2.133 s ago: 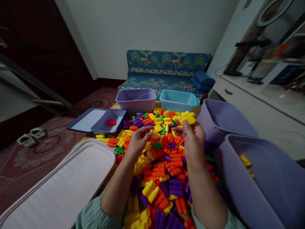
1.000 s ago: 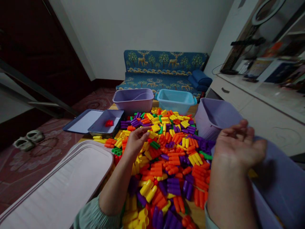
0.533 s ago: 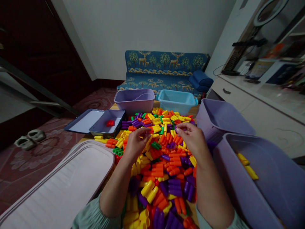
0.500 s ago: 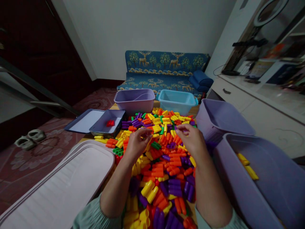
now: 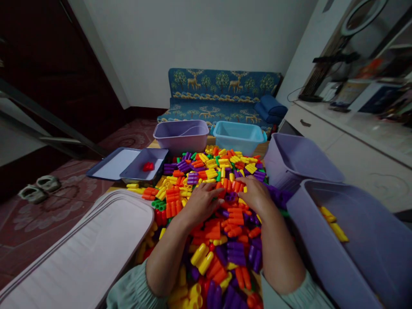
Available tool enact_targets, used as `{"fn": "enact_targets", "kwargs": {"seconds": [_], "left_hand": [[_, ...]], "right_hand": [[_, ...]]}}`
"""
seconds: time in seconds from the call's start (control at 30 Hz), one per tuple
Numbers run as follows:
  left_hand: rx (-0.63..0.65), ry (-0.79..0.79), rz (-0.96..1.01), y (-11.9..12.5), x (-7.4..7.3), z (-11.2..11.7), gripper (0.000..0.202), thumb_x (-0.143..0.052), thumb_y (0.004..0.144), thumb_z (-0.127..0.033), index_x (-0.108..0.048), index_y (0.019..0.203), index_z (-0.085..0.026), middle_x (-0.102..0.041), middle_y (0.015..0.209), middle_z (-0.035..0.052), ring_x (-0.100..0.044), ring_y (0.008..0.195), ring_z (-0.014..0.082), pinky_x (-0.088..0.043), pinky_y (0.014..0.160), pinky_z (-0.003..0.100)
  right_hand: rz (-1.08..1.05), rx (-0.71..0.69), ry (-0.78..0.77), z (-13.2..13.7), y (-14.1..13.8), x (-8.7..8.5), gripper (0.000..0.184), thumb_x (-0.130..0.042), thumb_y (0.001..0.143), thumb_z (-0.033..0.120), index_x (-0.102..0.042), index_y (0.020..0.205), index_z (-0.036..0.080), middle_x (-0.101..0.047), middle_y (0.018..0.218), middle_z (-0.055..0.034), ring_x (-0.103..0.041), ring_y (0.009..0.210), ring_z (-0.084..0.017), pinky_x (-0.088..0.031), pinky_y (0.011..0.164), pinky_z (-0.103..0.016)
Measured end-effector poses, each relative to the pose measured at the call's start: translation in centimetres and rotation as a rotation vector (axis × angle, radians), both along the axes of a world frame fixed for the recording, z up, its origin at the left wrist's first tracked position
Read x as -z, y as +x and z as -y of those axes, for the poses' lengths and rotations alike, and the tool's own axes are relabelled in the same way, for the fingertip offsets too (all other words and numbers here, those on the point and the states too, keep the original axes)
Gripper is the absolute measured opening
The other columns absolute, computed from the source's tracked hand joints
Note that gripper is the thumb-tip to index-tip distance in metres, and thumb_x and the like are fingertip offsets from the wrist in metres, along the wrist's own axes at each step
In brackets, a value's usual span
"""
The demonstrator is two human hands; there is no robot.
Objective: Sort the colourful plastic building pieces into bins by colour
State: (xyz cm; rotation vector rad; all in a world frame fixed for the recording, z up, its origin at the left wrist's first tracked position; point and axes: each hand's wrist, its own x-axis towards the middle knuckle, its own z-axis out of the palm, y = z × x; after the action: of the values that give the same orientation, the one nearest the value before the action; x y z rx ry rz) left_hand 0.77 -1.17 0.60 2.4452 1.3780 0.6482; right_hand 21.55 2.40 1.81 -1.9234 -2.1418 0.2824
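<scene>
A big heap of short plastic tube blocks [image 5: 222,240] in orange, yellow, purple, green and red covers a low table. My left hand [image 5: 201,201] lies palm down on the heap, fingers stretched towards orange blocks in the middle. My right hand [image 5: 255,195] rests beside it, its fingers curled down onto orange and yellow blocks; what they grip is hidden. A large purple bin [image 5: 354,266] at my right holds a few yellow blocks [image 5: 334,225].
A second purple bin [image 5: 299,163] stands behind the first. At the far edge are a purple tub [image 5: 181,133] and a blue tub [image 5: 240,135]. A grey tray [image 5: 137,174] holds a red block [image 5: 148,166]. A pale lid [image 5: 83,253] lies at left.
My right hand swung out over the right bin and came back to the heap. Both hands have since dropped from a raised pinch onto the blocks, closer to me.
</scene>
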Motion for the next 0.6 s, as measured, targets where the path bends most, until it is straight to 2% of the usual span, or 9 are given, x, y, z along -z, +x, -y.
{"fn": "enact_targets", "kwargs": {"seconds": [0.17, 0.3, 0.37, 0.5, 0.6], "left_hand": [[-0.019, -0.01, 0.118, -0.1, 0.3, -0.5, 0.032, -0.054, 0.09, -0.028, -0.069, 0.118, -0.024, -0.065, 0.119, 0.0107, -0.059, 0.109, 0.0259, -0.046, 0.095, 0.04], [-0.121, -0.069, 0.333, -0.3, 0.2, -0.9, 0.027, -0.057, 0.086, -0.022, -0.074, 0.107, -0.019, -0.069, 0.111, 0.0115, -0.064, 0.1, 0.0235, -0.05, 0.087, 0.035], [-0.189, -0.115, 0.489, -0.4, 0.1, -1.1, 0.024, -0.058, 0.083, -0.02, -0.075, 0.099, -0.017, -0.071, 0.104, 0.011, -0.066, 0.095, 0.0228, -0.051, 0.083, 0.034], [-0.283, -0.298, 0.895, -0.7, -0.1, -1.3, 0.019, -0.063, 0.076, -0.026, -0.072, 0.087, -0.014, -0.072, 0.081, 0.007, -0.067, 0.073, 0.0181, -0.052, 0.068, 0.028], [-0.296, -0.386, 1.122, -0.8, -0.5, -1.4, 0.025, -0.07, 0.069, -0.029, -0.067, 0.089, -0.013, -0.071, 0.083, 0.0055, -0.064, 0.067, 0.0142, -0.052, 0.063, 0.025]], "right_hand": [[-0.057, 0.017, 0.012, -0.1, -0.4, 0.0, 0.036, -0.068, 0.07, 0.014, -0.07, 0.106, 0.021, -0.067, 0.106, -0.0083, -0.065, 0.094, -0.023, -0.047, 0.081, -0.031], [-0.195, -0.005, 0.041, -0.1, -0.7, -0.2, 0.017, -0.064, 0.073, 0.016, -0.069, 0.089, 0.019, -0.07, 0.095, -0.0065, -0.065, 0.084, -0.019, -0.048, 0.077, -0.029], [-0.346, -0.018, 0.052, -0.1, -1.1, -0.4, 0.012, -0.063, 0.074, 0.019, -0.066, 0.086, 0.019, -0.071, 0.09, -0.0055, -0.065, 0.083, -0.019, -0.049, 0.077, -0.031], [-0.863, -0.041, 0.045, 0.6, -2.8, -1.4, 0.02, -0.064, 0.072, 0.028, -0.062, 0.089, 0.018, -0.07, 0.088, -0.0049, -0.066, 0.082, -0.019, -0.051, 0.075, -0.031], [-1.103, -0.115, -0.062, 1.3, -4.7, -1.9, 0.025, -0.065, 0.071, 0.033, -0.062, 0.092, 0.018, -0.07, 0.084, -0.0036, -0.067, 0.078, -0.018, -0.052, 0.072, -0.03]]}}
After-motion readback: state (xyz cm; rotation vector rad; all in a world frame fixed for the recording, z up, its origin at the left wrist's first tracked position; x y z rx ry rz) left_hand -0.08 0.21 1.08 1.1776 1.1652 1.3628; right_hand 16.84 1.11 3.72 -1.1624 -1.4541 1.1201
